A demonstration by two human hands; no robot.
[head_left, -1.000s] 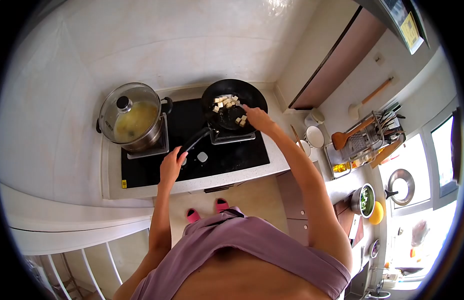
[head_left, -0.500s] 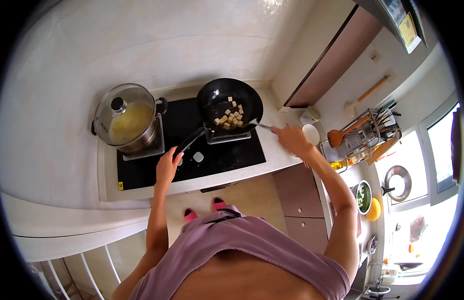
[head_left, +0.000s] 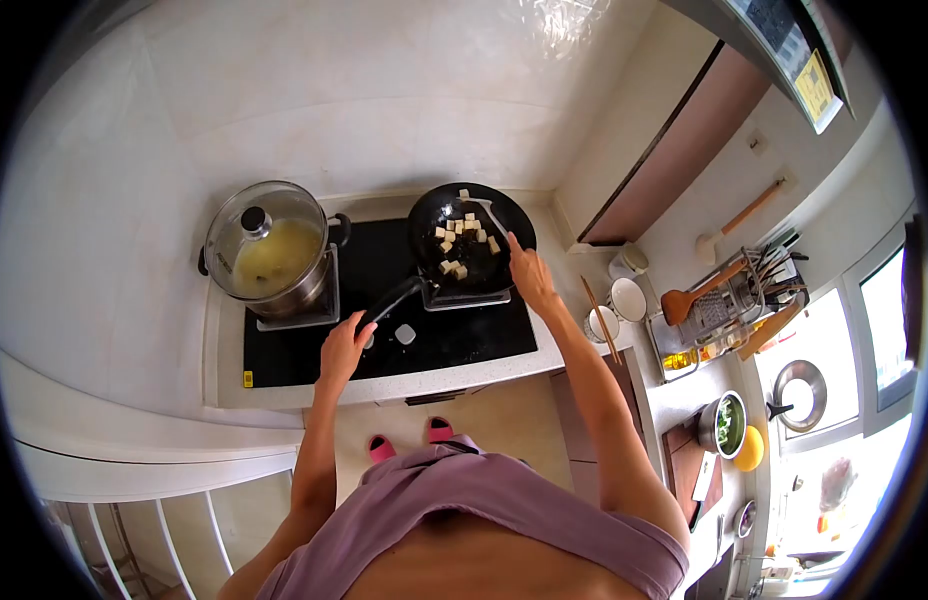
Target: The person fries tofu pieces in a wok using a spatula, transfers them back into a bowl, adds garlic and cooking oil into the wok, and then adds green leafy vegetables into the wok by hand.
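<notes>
A black wok (head_left: 426, 222) sits on the right burner, with pale cubes that look like tofu (head_left: 459, 228) scattered inside it. My left hand (head_left: 342, 350) is closed around the end of the black wok handle (head_left: 392, 300). Over the wok's right rim, my right hand (head_left: 531, 278) grips a spatula (head_left: 496, 218). Its blade is down in the wok, touching or close beside the upper cubes. One cube lies high on the far wall of the wok.
On the left burner stands a lidded steel pot (head_left: 289, 285) with yellowish liquid. Right of the black cooktop (head_left: 464, 345) are white bowls (head_left: 627, 299), chopsticks (head_left: 599, 318) and a lidded jar (head_left: 629, 262). Farther right are a utensil rack (head_left: 719, 310), a bowl of greens (head_left: 722, 425) and a knife on a cutting board (head_left: 682, 450).
My right hand has moved left to the wok, bringing the spatula across the cubes. The cubes are spread farther apart. My left hand stays on the wok handle.
</notes>
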